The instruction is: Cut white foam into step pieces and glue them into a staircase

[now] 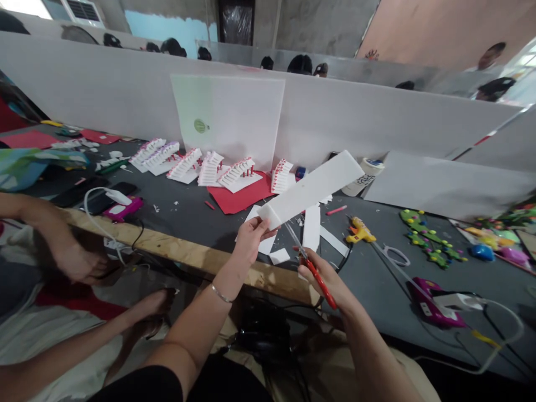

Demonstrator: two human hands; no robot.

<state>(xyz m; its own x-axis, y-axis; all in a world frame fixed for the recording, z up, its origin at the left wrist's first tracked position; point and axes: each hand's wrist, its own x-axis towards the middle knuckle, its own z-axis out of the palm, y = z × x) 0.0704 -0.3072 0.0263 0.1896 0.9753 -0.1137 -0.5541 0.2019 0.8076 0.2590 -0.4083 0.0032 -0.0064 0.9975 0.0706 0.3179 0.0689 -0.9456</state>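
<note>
A long white board strip (pixel 312 188), folded near its lower end, is raised over the table, its lower left end pinched in my left hand (pixel 251 239). My right hand (pixel 320 273) is closed on red-handled scissors (pixel 316 276), whose blades point up and left, just below the strip. Whether the blades touch the strip I cannot tell. Beneath them on the dark table lie white cut pieces (pixel 311 226) and a small white scrap (pixel 280 256). Several small white stair-like models with red or purple tips (pixel 240 173) stand behind, near a red sheet (pixel 238 195).
A yellow glue gun (pixel 360 230), grey-rimmed glasses (pixel 396 255) and a magenta power block (pixel 435 304) with cables are at right. Another magenta block (pixel 123 209) is at left, near another person's hand (pixel 81 259). A white partition (pixel 335 111) runs behind the table.
</note>
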